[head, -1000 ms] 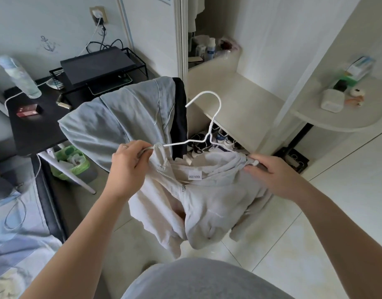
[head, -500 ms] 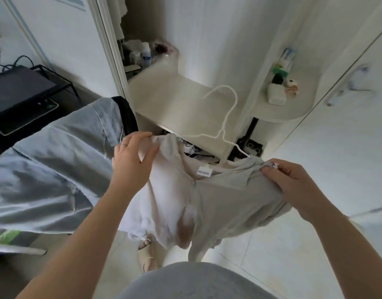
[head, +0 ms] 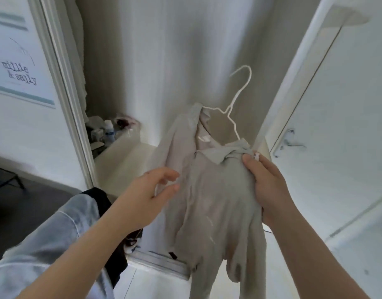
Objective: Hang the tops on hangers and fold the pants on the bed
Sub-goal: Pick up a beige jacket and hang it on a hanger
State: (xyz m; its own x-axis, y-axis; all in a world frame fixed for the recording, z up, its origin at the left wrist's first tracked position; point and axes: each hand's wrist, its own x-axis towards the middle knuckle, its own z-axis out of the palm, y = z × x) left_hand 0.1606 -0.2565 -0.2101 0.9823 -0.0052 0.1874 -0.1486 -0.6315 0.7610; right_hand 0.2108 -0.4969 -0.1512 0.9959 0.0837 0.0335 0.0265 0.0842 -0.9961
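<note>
Right hand (head: 269, 186) fingers clenched on pale beige top's (head: 209, 197) shoulder, over white hanger (head: 233, 113); hanger tilted, hook high, toward closet; left hand (head: 151, 190) released, fingers spread just beside the top's free shoulder, likely nearer for straightening; fabric bunched, hanging limp.

Bottles (head: 109, 132) on open wardrobe shelf (head: 121, 160)
</note>
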